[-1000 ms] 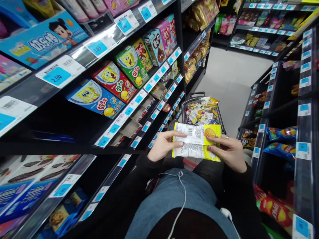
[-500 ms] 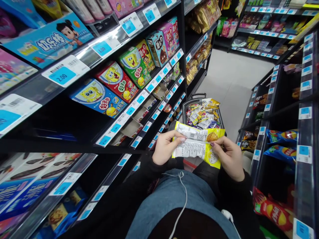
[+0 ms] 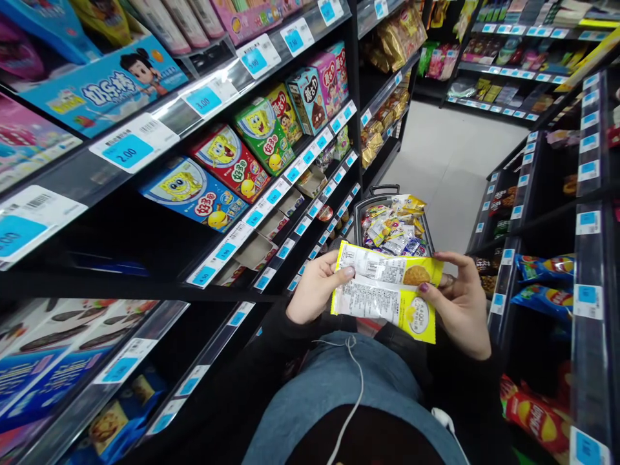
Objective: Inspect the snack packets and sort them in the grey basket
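Observation:
A yellow and white snack packet point(image 3: 372, 300) is stretched between my two hands in front of my waist, its printed back turned up toward me. My left hand point(image 3: 317, 287) pinches its left end, thumb on top and fingers underneath. At the right end my right hand point(image 3: 462, 303) grips it, thumb over the yellow part with the cookie picture and the other fingers behind. Just beyond the packet stands a dark basket point(image 3: 361, 223) heaped with small wrapped snacks point(image 3: 392, 226).
On the left, a shelf rack holds cartoon snack boxes point(image 3: 232, 158), a blue display box point(image 3: 106, 84) and price tags point(image 3: 133, 143). Bagged chips point(image 3: 545, 278) lie on the right shelves. Pale floor point(image 3: 436, 148) runs ahead to more shelves point(image 3: 513, 71).
My right hand has shifted right and its fingers have moved behind the packet. The packet's right end has tilted slightly down, showing more of its yellow part. The left hand barely moved.

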`<state>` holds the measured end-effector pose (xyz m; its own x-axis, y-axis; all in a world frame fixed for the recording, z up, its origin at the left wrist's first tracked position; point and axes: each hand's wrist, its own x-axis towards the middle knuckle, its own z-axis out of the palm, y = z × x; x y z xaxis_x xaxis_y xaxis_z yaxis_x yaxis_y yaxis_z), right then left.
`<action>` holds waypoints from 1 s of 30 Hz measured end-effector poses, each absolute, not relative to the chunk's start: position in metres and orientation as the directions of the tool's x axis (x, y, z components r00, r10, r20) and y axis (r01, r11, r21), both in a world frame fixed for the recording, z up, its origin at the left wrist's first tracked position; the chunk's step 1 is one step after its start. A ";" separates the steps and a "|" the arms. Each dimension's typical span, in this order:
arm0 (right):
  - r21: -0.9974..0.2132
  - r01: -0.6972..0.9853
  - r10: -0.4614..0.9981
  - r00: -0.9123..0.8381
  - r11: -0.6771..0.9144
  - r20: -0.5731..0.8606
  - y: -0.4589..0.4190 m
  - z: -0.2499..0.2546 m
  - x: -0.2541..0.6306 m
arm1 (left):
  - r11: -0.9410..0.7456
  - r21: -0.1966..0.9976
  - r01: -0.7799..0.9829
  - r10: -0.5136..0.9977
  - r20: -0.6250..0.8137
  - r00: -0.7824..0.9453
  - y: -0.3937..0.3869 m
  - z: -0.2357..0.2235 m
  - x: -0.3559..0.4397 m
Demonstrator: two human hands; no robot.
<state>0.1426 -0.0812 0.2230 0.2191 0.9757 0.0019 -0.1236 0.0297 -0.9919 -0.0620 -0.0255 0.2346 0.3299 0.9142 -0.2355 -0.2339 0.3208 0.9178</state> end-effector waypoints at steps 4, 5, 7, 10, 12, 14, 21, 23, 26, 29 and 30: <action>-0.989 -0.147 0.981 0.191 -0.010 -0.039 -0.079 0.221 0.140 | 0.372 0.884 -0.283 0.916 -0.300 0.266 -0.025 0.227 -0.060; -0.988 -0.155 0.982 0.184 -0.018 -0.047 -0.078 0.219 0.139 | 0.361 0.886 -0.291 0.924 -0.299 0.238 -0.025 0.224 -0.059; -0.983 -0.180 0.984 0.162 -0.044 -0.074 -0.076 0.216 0.137 | 0.343 0.889 -0.305 0.936 -0.294 0.194 -0.026 0.220 -0.057; -0.976 -0.203 0.985 0.133 -0.084 -0.112 -0.074 0.210 0.135 | 0.364 0.871 -0.332 0.930 -0.323 0.174 -0.027 0.216 -0.055; -0.977 -0.200 0.986 0.135 -0.073 -0.102 -0.074 0.207 0.136 | 0.389 0.851 -0.353 0.921 -0.350 0.173 -0.027 0.216 -0.054; -0.981 -0.189 0.990 0.127 -0.038 -0.062 -0.076 0.207 0.139 | 0.396 0.842 -0.366 0.918 -0.364 0.157 -0.026 0.217 -0.053; -0.988 -0.157 1.000 0.016 -0.002 -0.005 -0.081 0.212 0.148 | 0.388 0.839 -0.382 0.921 -0.366 0.132 -0.020 0.220 -0.053; -0.990 -0.142 0.999 0.050 0.001 -0.006 -0.081 0.209 0.149 | 0.389 0.841 -0.376 0.921 -0.362 0.142 -0.020 0.220 -0.052; -0.992 -0.123 0.994 0.107 -0.016 -0.029 -0.081 0.203 0.148 | 0.394 0.850 -0.350 0.919 -0.360 0.162 -0.021 0.220 -0.051; -0.990 -0.135 0.988 0.143 -0.043 -0.063 -0.080 0.198 0.147 | 0.391 0.865 -0.313 0.919 -0.352 0.177 -0.021 0.218 -0.051; -0.988 -0.146 0.987 0.142 -0.053 -0.074 -0.079 0.197 0.146 | 0.386 0.871 -0.303 0.921 -0.346 0.178 -0.021 0.216 -0.051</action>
